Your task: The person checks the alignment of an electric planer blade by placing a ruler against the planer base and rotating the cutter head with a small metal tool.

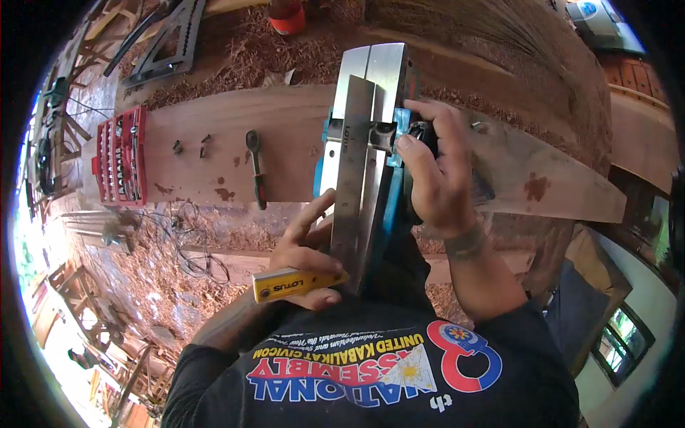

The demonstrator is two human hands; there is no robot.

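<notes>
An electric hand planer (386,71) with a blue body is turned sole up in front of my chest. Its shiny metal sole points away from me. Closed around the yellow stock of a try square (289,282) is my left hand (308,246), its index finger extended toward the planer's side. The square's steel blade, marked LOTUS, lies lengthwise along the sole, across the cutter opening. My right hand (444,167) grips the planer's right side beside the cutter, thumb and index finger at the blue edge. A black part there is partly hidden by my fingers.
A wide wooden board (292,107) lies crosswise beneath the planer. It carries a ratchet wrench (255,167), small dark parts (205,146) and a red socket set case (121,157). Wood shavings (264,46), a red container (287,20) and cables (203,264) are around it.
</notes>
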